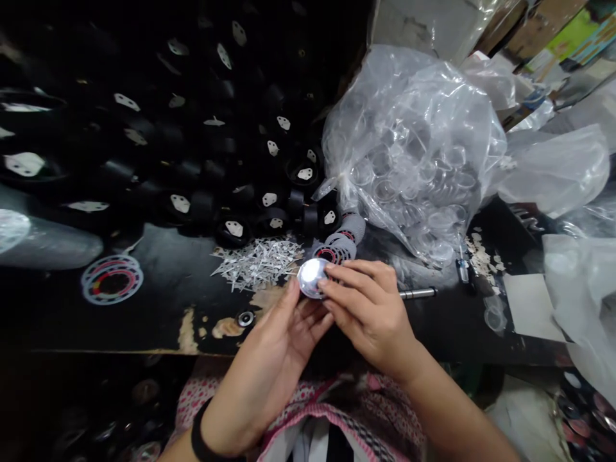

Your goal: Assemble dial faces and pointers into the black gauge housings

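Both my hands meet over the front edge of a black worktable (158,301). Between them is a small round part with a clear, glaring face (312,277). My left hand (269,366) cups it from below, thumb up at its left rim. The fingertips of my right hand (366,308) pinch its right edge. Just behind it lies a short row of printed round dials (342,240), white with red and black rings. Left of the part lies a heap of small white needle-shaped pieces (257,262).
A big heap of black round housings (202,154) with white inserts fills the back left. A clear plastic bag of transparent round covers (414,160) stands at the back right. A metal pin (418,293) lies right of my hand. One loose dial (111,279) lies at the left.
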The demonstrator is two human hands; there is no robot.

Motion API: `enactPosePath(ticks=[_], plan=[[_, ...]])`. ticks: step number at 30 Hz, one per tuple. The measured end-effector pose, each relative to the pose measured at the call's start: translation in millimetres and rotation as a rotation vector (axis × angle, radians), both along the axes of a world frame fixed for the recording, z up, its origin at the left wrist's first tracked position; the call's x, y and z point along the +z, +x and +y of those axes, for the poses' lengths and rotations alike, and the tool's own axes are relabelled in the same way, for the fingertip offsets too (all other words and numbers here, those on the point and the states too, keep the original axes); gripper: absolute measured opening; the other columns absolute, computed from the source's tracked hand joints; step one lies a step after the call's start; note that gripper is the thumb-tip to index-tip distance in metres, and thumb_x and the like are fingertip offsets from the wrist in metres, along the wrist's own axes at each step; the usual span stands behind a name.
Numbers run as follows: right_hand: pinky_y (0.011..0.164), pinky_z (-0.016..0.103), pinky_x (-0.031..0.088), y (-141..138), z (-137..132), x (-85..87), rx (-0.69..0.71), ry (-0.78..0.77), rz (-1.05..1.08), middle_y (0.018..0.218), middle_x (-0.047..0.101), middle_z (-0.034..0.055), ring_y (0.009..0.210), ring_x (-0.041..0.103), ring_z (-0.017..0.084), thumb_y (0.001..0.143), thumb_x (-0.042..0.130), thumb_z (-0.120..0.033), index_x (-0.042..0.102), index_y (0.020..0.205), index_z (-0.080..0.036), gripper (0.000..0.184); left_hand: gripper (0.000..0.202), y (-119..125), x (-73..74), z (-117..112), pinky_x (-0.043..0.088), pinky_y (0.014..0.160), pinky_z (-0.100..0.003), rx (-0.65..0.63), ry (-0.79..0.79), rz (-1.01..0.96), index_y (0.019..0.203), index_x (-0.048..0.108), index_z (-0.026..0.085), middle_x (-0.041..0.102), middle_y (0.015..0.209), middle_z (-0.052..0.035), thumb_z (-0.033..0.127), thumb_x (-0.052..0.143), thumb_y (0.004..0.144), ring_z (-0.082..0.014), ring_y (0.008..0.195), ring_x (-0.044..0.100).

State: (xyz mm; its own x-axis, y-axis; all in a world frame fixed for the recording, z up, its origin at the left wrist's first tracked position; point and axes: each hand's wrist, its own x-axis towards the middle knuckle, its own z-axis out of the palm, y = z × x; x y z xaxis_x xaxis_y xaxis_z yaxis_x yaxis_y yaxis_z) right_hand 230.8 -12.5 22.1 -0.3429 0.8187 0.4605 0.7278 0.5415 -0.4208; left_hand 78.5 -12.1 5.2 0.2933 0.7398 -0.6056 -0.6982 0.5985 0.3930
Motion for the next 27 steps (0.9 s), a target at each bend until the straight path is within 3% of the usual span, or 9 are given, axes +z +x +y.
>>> enactPosePath(ticks=[2, 5, 9, 12, 18, 23, 25, 27], plan=[[0.103, 0.050, 0.040, 0.7, -3.3, -0.4, 0.045, 0.026, -0.069, 0.125, 0.071, 0.0024, 0.120, 0.057, 0.028, 0.092, 0.064, -0.019, 0.069, 0.114, -0.022, 0.023, 0.025, -0.9, -1.4, 0.2, 0.059, 0.082, -0.024, 0.017, 0.048, 0.029, 0.101, 0.075, 0.021, 0.076, 0.109, -0.0059, 0.040, 0.074, 0.084, -0.0188, 0.098, 0.071], [0.104, 0.046, 0.039, 2.5, -2.5, 2.9, 0.058, -0.055, 0.052, 0.119, 0.073, 0.0009, 0.118, 0.057, 0.024, 0.095, 0.061, -0.020, 0.069, 0.110, -0.023, 0.018, 0.022, -2.0, -6.4, -1.5, 0.058, 0.081, -0.021, 0.010, 0.131, 0.112, 0.099, 0.076, 0.025, 0.076, 0.109, -0.0025, 0.034, 0.080, 0.079, -0.0184, 0.103, 0.070], [0.086, 0.031, 0.046, -5.0, 6.5, 9.6, -0.131, -0.291, 0.300, 0.098, 0.070, 0.0022, 0.095, 0.062, 0.016, 0.102, 0.050, -0.030, 0.066, 0.102, -0.021, 0.019, 0.033, -1.4, -14.9, -7.5, 0.050, 0.102, -0.026, -0.088, 0.339, 0.278, 0.116, 0.072, 0.033, 0.069, 0.129, 0.0015, 0.036, 0.075, 0.084, -0.0196, 0.123, 0.061], [0.071, 0.029, 0.040, -16.6, 13.2, 11.4, -0.194, -0.403, 0.227, 0.079, 0.062, 0.0001, 0.076, 0.057, 0.014, 0.104, 0.041, -0.044, 0.058, 0.083, -0.019, 0.036, 0.035, -0.8, -16.7, -11.7, 0.047, 0.105, -0.024, -0.163, 0.423, 0.349, 0.118, 0.071, 0.035, 0.070, 0.129, 0.0035, 0.034, 0.076, 0.083, -0.0173, 0.121, 0.063], [0.063, 0.029, 0.029, -26.3, 15.9, 1.5, -0.190, -0.262, 0.109, 0.062, 0.043, -0.0034, 0.056, 0.038, 0.011, 0.107, 0.030, -0.035, 0.038, 0.066, -0.021, 0.043, 0.034, -0.4, -16.1, -13.7, 0.055, 0.092, -0.021, -0.187, 0.462, 0.452, 0.111, 0.074, 0.031, 0.077, 0.113, 0.0030, 0.034, 0.079, 0.078, -0.0165, 0.105, 0.072], [0.063, 0.029, 0.029, -25.4, 15.7, -6.2, -0.196, -0.246, 0.077, 0.061, 0.045, -0.0022, 0.058, 0.040, 0.012, 0.107, 0.029, -0.034, 0.041, 0.066, -0.020, 0.045, 0.035, 2.6, -19.6, -10.1, 0.056, 0.091, -0.024, -0.238, 0.508, 0.575, 0.112, 0.073, 0.028, 0.077, 0.113, 0.0006, 0.038, 0.076, 0.079, -0.0191, 0.102, 0.073], [0.064, 0.028, 0.031, -22.9, 15.4, -2.0, -0.146, -0.342, 0.090, 0.060, 0.049, -0.0027, 0.058, 0.043, 0.011, 0.106, 0.032, -0.040, 0.045, 0.066, -0.020, 0.047, 0.036, -9.1, -22.1, -17.0, 0.056, 0.092, -0.027, -0.296, 0.523, 0.636, 0.116, 0.072, 0.030, 0.076, 0.116, 0.0008, 0.040, 0.073, 0.081, -0.0210, 0.106, 0.072], [0.066, 0.026, 0.034, -16.9, 14.2, 4.7, -0.040, -0.482, 0.152, 0.064, 0.057, -0.0034, 0.061, 0.051, 0.011, 0.105, 0.037, -0.046, 0.054, 0.071, -0.020, 0.046, 0.037, -36.5, -27.6, -34.4, 0.056, 0.093, -0.028, -0.377, 0.550, 0.761, 0.120, 0.071, 0.035, 0.074, 0.121, 0.0021, 0.041, 0.070, 0.083, -0.0223, 0.109, 0.070]])
